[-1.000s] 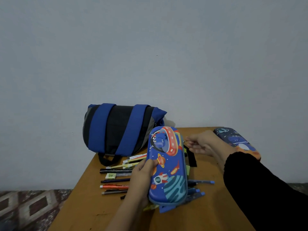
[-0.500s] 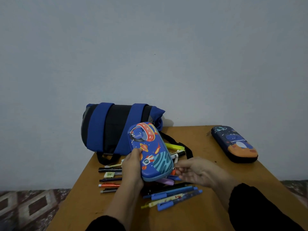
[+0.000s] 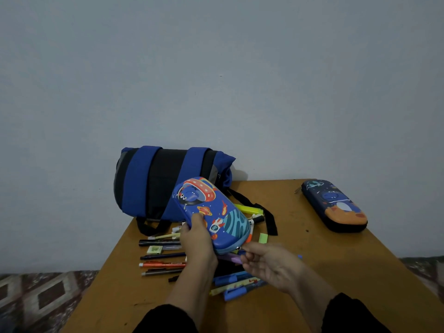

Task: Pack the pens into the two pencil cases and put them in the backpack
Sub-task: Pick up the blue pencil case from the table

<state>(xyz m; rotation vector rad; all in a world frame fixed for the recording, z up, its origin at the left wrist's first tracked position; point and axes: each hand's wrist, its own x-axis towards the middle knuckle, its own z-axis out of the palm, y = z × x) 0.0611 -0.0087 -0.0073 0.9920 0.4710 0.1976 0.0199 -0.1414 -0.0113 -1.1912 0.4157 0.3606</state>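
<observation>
- Bright blue pencil case (image 3: 212,213): raised above the pens (image 3: 163,255), tilted, zipped end toward the person.
- Left hand (image 3: 195,239): grip curled round the case's left edge, thumb on top.
- Right hand (image 3: 269,263): fingertips pinch at the case's near end, at the zip.
- Dark pencil case (image 3: 334,204): flat on the bench (image 3: 336,260), far right.
- Backpack (image 3: 165,181): on its side at the bench's back edge.

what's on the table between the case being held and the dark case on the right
Head view: between the held blue case and the dark case, only bare wooden table.
</observation>
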